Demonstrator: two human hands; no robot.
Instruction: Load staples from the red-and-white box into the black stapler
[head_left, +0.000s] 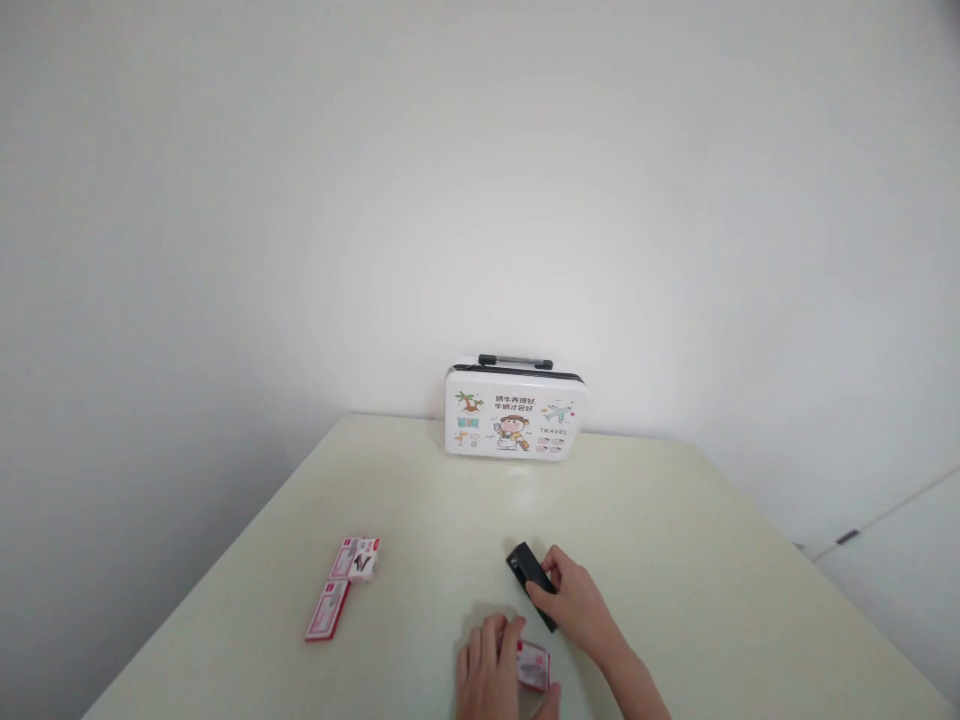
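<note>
- Our right hand (574,600) grips the black stapler (531,580); keep it level.
- Our left hand (491,675) pinches the small red-white box (534,665) on the worktop (675,560); hold it steady.

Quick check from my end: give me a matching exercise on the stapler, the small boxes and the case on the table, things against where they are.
Things:
1. black stapler
2. small red-and-white box
3. two red-and-white boxes
4. white travel case

Places:
a. upright at the far table edge by the wall
b. under the left hand
c. lying apart on the left of the table
d. gripped by the right hand

Pairs: 1-d, 2-b, 3-c, 4-a
</note>
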